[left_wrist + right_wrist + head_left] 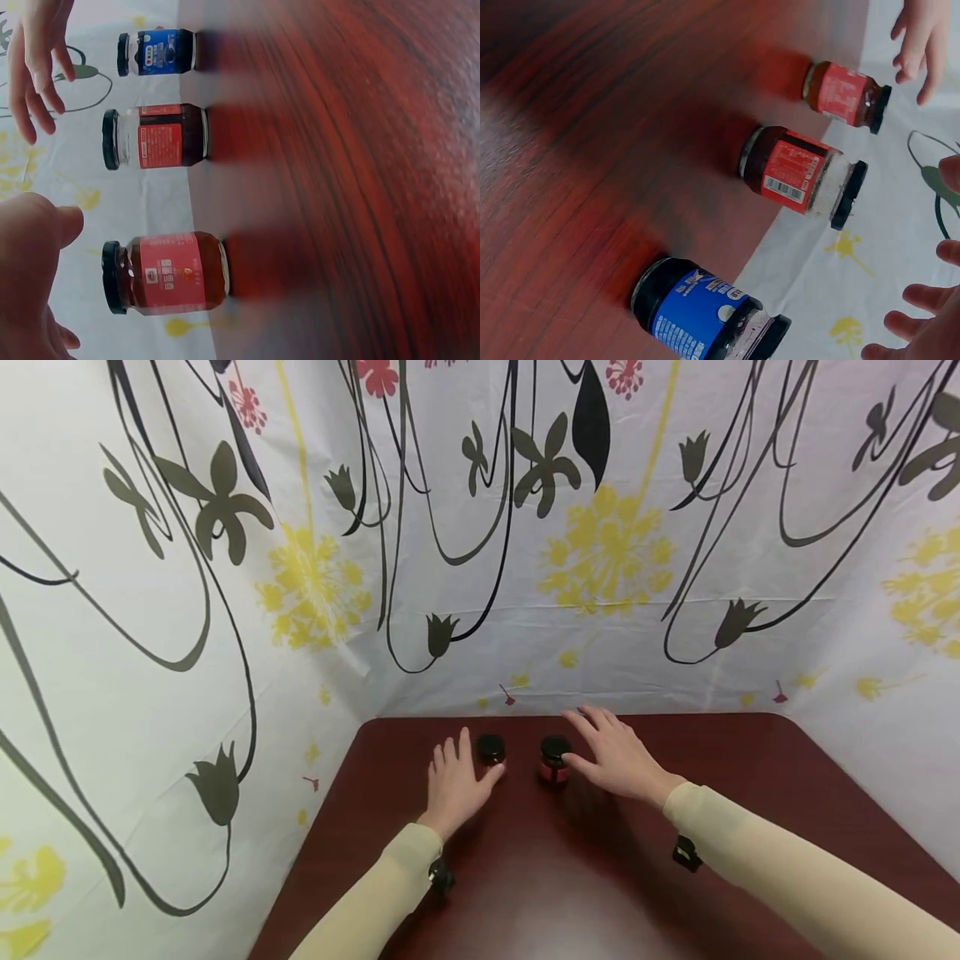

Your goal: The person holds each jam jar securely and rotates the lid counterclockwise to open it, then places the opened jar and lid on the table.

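Three glass jars with black lids stand upright in a row on the table. Nearest my left hand (456, 787) is an amber jar with a pinkish-red label (172, 274). The middle jar (554, 762) holds something dark under a red label, its upper part clear glass. A blue-labelled dark jar (705, 311) is at the right end, hidden in the head view behind my right hand (618, 760). Both hands hover over the outer jars with fingers spread and hold nothing. In the wrist views a gap shows between the fingers and the lids.
The dark red wooden table (525, 893) has rounded far corners. A white cloth with a flower pattern (480, 577) hangs behind it and along both sides. Small black devices (441, 875) are strapped under both wrists.
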`<action>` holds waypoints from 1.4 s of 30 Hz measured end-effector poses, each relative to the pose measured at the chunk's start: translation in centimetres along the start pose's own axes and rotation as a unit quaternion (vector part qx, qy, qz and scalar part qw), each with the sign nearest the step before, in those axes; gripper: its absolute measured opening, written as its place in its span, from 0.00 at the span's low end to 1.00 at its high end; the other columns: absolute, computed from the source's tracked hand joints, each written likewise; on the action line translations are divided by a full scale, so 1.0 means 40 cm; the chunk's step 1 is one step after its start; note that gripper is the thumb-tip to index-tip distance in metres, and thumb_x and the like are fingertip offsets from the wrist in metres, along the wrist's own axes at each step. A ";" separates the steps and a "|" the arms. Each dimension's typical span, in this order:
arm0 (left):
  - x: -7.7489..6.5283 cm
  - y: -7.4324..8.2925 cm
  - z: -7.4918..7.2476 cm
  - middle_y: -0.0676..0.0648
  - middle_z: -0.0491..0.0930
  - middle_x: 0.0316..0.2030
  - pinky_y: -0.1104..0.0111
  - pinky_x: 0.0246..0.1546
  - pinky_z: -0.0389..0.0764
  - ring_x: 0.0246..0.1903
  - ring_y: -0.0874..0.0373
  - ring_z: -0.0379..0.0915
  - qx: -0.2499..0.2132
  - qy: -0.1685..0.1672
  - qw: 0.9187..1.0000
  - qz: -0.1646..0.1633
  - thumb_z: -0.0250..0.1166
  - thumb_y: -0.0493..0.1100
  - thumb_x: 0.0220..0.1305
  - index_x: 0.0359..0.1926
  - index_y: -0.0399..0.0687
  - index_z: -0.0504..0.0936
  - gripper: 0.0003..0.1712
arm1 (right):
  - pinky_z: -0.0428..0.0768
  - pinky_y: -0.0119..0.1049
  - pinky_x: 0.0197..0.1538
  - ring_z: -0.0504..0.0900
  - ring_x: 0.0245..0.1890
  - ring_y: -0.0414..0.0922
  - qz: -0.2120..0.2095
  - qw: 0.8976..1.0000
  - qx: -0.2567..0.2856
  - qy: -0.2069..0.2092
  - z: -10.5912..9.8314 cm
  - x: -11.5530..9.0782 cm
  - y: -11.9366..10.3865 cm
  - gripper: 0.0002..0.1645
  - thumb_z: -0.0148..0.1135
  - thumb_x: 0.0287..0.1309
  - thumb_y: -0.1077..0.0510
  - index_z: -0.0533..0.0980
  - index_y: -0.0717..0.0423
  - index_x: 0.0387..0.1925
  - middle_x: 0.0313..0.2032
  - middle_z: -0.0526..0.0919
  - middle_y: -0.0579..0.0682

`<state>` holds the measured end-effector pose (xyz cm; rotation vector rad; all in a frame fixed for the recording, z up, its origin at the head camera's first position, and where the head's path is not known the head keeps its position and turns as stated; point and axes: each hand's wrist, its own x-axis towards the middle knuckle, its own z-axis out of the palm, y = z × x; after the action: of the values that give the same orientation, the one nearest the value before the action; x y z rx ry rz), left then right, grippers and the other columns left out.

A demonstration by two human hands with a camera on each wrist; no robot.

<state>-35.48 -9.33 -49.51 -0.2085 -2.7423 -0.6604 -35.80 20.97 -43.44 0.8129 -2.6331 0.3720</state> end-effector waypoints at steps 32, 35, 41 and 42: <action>0.067 -0.081 0.101 0.40 0.61 0.73 0.46 0.65 0.65 0.71 0.44 0.58 -0.324 -0.040 0.944 -0.051 0.80 0.60 0.49 0.80 0.57 0.49 0.65 | 0.79 0.53 0.51 0.65 0.68 0.53 -0.018 0.995 0.039 -0.085 -0.024 0.024 -0.043 0.44 0.58 0.67 0.34 0.57 0.40 0.77 0.73 0.60 0.51; 0.067 -0.081 0.108 0.40 0.61 0.73 0.46 0.65 0.65 0.71 0.44 0.58 -0.336 -0.048 0.939 -0.050 0.80 0.59 0.49 0.80 0.56 0.49 0.65 | 0.77 0.55 0.54 0.66 0.68 0.53 -0.021 0.995 0.044 -0.083 -0.018 0.024 -0.045 0.43 0.59 0.67 0.36 0.58 0.42 0.77 0.72 0.61 0.51; 0.069 -0.081 0.114 0.42 0.61 0.73 0.49 0.64 0.68 0.69 0.43 0.61 -0.340 -0.056 0.938 -0.047 0.80 0.57 0.50 0.80 0.58 0.49 0.64 | 0.75 0.56 0.57 0.67 0.67 0.54 -0.021 0.995 0.041 -0.083 -0.017 0.028 -0.044 0.43 0.61 0.66 0.37 0.58 0.42 0.76 0.71 0.62 0.52; 0.070 -0.081 0.115 0.42 0.61 0.73 0.49 0.65 0.67 0.70 0.43 0.61 -0.338 -0.054 0.938 -0.047 0.80 0.57 0.50 0.80 0.58 0.49 0.64 | 0.75 0.56 0.58 0.67 0.67 0.54 -0.020 0.995 0.042 -0.085 -0.018 0.030 -0.044 0.43 0.61 0.66 0.37 0.58 0.42 0.76 0.71 0.62 0.52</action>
<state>-40.02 -9.87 -53.81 -0.2682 -2.5213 -1.6467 -35.50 19.21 -42.06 0.9637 -2.7686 0.4227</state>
